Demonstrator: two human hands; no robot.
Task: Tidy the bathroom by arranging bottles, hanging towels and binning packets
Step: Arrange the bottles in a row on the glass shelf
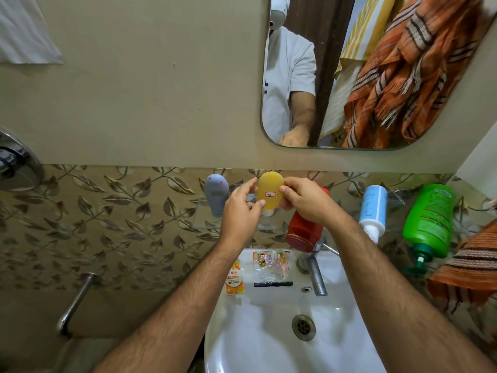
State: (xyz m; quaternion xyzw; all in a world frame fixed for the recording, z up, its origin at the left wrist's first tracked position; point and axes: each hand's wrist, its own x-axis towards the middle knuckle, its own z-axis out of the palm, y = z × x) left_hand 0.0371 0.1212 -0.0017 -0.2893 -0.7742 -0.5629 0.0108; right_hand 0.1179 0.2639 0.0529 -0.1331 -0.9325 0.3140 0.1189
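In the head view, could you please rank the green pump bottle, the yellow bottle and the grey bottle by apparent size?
1. green pump bottle, clearly largest.
2. yellow bottle and grey bottle: alike; hands partly cover the yellow one.

both hands on a yellow bottle above the sink

at frame centre the left hand (240, 208) and right hand (305, 201) pinch the yellow bottle (270, 191) from either side, over a glass shelf (204, 224). a grey bottle (216, 193) stands just left of it; red bottle (304, 230), white-blue bottle (373, 208) and green pump bottle (429, 222) sit to the right. packets (270, 267) lie on the sink (258, 340) rim below.
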